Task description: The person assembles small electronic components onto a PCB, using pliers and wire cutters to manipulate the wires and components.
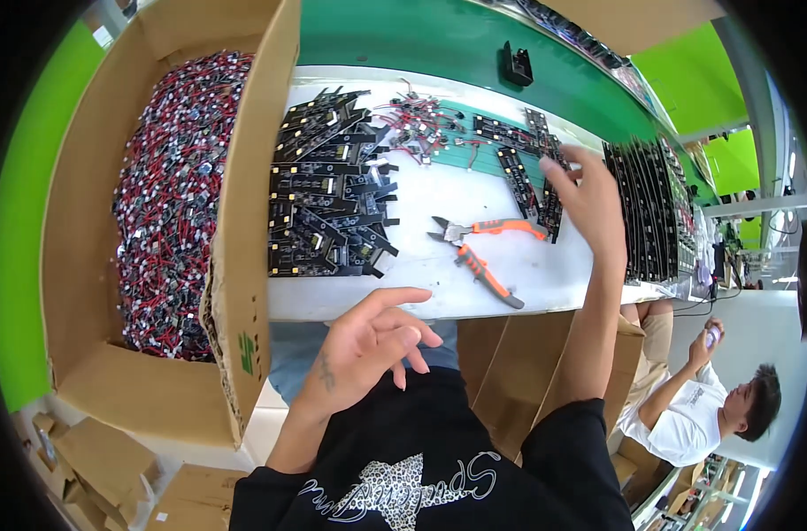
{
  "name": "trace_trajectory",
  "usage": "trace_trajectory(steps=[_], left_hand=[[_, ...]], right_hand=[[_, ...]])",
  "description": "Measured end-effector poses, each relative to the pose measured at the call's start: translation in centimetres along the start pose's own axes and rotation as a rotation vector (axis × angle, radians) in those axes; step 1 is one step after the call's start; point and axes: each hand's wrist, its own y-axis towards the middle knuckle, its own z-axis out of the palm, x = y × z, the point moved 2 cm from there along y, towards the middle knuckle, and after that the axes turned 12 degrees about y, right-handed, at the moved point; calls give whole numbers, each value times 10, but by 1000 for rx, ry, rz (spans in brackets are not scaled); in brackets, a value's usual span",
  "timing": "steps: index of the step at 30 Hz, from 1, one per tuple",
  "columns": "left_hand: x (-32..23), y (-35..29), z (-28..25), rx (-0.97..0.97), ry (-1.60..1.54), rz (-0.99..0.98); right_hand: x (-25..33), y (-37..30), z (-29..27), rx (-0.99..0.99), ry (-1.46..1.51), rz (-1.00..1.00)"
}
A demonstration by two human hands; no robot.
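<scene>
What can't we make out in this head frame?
Head view: whether the right hand grips or touches the black boards; the hand itself blocks the contact.
Head view: floor of the open cardboard box, buried under red-and-black wired parts.
Head view: fine detail of those parts, too small.
Head view: most faces in the board stack, hidden by neighbouring boards.

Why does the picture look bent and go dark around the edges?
In the head view, the fisheye lens bends the cardboard box and leaves a black rim; the co-worker appears tipped sideways; toward the middle, the pliers look fairly sharp on the bright white tabletop.
</scene>
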Motion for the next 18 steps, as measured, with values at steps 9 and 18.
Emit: trace_trajectory(steps=[9, 18], left_hand=[[0, 18, 10, 4, 144, 5], [4, 18, 15, -2, 129, -55]], right_hand=[[11, -23, 28, 48, -100, -91], [23, 12, 11, 230, 311, -126]])
